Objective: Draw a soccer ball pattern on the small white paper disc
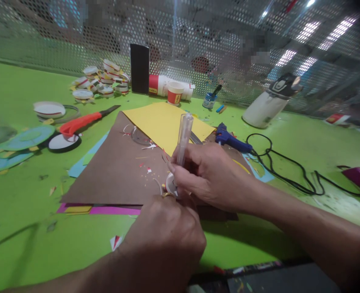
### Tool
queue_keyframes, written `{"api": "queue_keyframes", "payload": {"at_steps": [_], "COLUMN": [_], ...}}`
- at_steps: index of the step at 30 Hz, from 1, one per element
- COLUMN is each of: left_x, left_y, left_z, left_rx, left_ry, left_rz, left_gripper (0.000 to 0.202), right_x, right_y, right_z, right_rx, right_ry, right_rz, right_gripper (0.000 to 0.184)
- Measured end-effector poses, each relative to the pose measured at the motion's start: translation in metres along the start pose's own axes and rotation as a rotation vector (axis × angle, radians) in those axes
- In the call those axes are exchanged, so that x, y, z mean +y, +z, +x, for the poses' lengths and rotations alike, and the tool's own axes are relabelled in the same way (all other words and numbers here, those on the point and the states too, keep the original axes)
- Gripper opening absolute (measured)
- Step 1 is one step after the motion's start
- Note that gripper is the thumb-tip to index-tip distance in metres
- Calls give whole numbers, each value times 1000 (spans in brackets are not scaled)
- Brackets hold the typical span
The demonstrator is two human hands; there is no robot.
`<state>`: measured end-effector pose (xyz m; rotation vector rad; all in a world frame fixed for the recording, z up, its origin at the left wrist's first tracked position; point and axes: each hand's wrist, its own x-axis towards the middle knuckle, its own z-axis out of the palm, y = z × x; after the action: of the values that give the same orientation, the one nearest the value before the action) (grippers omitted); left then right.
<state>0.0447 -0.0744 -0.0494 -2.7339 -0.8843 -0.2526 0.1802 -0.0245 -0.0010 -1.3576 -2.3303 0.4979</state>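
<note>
My right hand (pixel 202 173) is closed round a transparent pen (pixel 185 136), held nearly upright with its upper end above my fingers. The pen's lower end is hidden behind the fingers. Just below, my left hand (pixel 169 232), with a ring on one finger, is closed and pinches a small round white piece (pixel 170 183) that looks like a cut-off paper cup bottom. Part of that piece is covered by both hands. Beneath them lies a brown paper sheet (pixel 106 171) sprinkled with paper scraps, and a yellow sheet (pixel 155 118) overlaps its far side.
To the left are an orange-handled cutter (pixel 82 123), blue paper discs (pixel 30 138) and a pile of cut cup pieces (pixel 106 79). A phone (pixel 140 69) stands by paper cups (pixel 175 92). On the right sit a blue glue gun (pixel 233 139), its black cord and a tilted white bottle (pixel 265 103).
</note>
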Motion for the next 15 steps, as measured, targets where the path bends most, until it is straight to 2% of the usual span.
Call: {"api": "queue_keyframes", "payload": {"at_steps": [15], "left_x": [-2], "left_y": [-1], "left_z": [4], "left_rx": [-26], "left_ry": [22], "left_rz": [-2], "left_gripper": [7], "right_x": [5], "right_y": [3], "right_z": [1], "right_rx": [14], "right_ry": [4], "right_rz": [110], "right_gripper": [15]}}
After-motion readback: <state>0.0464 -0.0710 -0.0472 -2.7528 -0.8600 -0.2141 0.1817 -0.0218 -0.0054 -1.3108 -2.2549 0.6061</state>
